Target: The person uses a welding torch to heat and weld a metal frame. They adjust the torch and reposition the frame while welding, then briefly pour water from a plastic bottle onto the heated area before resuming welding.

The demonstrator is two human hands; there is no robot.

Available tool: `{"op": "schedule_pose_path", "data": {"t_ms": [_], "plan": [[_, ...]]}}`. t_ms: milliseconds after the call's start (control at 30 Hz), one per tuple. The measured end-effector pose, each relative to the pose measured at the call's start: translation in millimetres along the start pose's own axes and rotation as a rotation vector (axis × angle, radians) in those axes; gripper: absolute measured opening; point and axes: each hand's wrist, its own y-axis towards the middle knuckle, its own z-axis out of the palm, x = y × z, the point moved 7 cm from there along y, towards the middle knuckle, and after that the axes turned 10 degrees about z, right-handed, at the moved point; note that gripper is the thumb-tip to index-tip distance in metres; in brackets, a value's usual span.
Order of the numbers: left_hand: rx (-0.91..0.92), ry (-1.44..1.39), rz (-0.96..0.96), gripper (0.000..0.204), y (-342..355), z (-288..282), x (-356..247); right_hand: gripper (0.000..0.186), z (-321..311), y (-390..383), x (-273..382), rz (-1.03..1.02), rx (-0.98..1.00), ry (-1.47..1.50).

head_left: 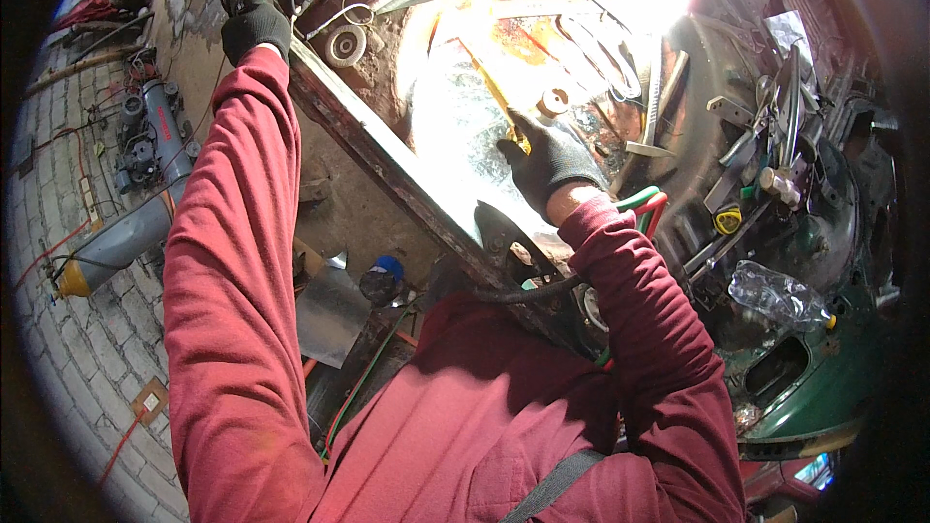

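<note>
Black-gloved right hand [550, 160]: closed around a yellow tool [499, 97] — held against the shiny metal sheet [446, 107].
Left hand [255, 27]: gloved, raised — grip cannot be told.

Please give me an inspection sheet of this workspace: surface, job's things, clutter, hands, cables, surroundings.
Surface: shiny sheet metal panel, glare at the top, rust beyond.
Job's things: yellow-handled tool on the panel; hoses, green and red, by the right wrist.
Clutter: hand tools, crushed plastic bottle, grinding disc.
Hands: right hand, black glove, grip on the yellow-handled tool; left hand, black glove, reaching up among wires, hold unclear.
Cables: black cable below the panel edge.
Surroundings: grey gas cylinder on brick paving; green car body.
</note>
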Motion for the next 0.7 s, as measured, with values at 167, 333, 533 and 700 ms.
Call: {"op": "schedule_pose_path", "data": {"t_ms": [167, 333, 533, 700], "plan": [[0.004, 0.000, -0.008, 0.043, -0.7, 0.3, 2.7, 0.049, 0.8, -0.6, -0.4, 0.011, 0.002, -0.002], [0.001, -0.004, -0.006, 0.043, 1.7, 0.9, 1.4, 0.048, 0.2, -2.6, 0.3, 0.016, 0.009, 0.031], [0.000, -0.001, -0.002, 0.043, 0.5, 2.1, -0.9, 0.049, -0.9, -2.8, 0.7, 0.003, -0.018, -0.016], [0.001, 0.002, -0.004, 0.043, 0.5, -0.1, 0.7, 0.048, -1.6, -3.3, 1.8, 0.000, -0.003, -0.019]]}}
